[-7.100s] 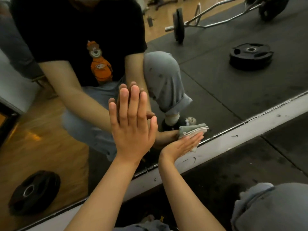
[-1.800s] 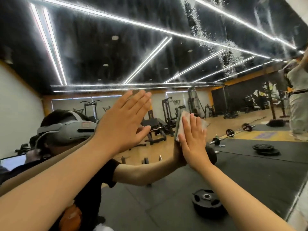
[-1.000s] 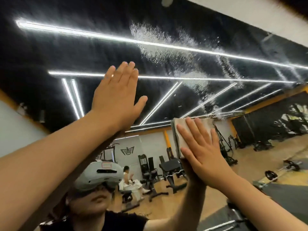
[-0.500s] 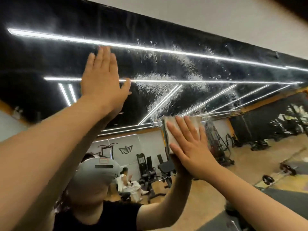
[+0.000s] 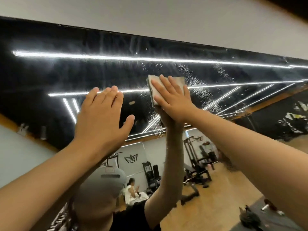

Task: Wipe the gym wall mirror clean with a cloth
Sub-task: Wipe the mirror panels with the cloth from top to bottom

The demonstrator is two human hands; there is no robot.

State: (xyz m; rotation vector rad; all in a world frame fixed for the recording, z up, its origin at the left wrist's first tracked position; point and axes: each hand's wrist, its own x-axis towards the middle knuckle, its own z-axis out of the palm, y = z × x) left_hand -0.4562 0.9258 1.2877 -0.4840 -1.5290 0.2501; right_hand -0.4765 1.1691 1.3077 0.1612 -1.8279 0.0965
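The wall mirror [image 5: 50, 74] fills the view, reflecting a dark ceiling with bright light strips. My right hand [image 5: 173, 99] lies flat over a folded grey cloth [image 5: 155, 85], pressing it against the glass high up, a little below the mirror's top edge. Wet speckled smears [image 5: 200, 84] show on the glass to the right of the cloth. My left hand [image 5: 103, 117] is spread flat on the mirror to the left of the cloth, holding nothing. Both forearms reach up from the bottom corners.
A pale wall [image 5: 166, 19] runs above the mirror's top edge. The reflection shows my own body in a black shirt [image 5: 130, 219], gym machines [image 5: 196, 164] on a wooden floor and a seated person in white [image 5: 131, 192] far back.
My right hand has slid the cloth up and to the right, nearer the mirror's top edge. My left hand has dropped lower and moved right on the glass. The view has tilted further upward.
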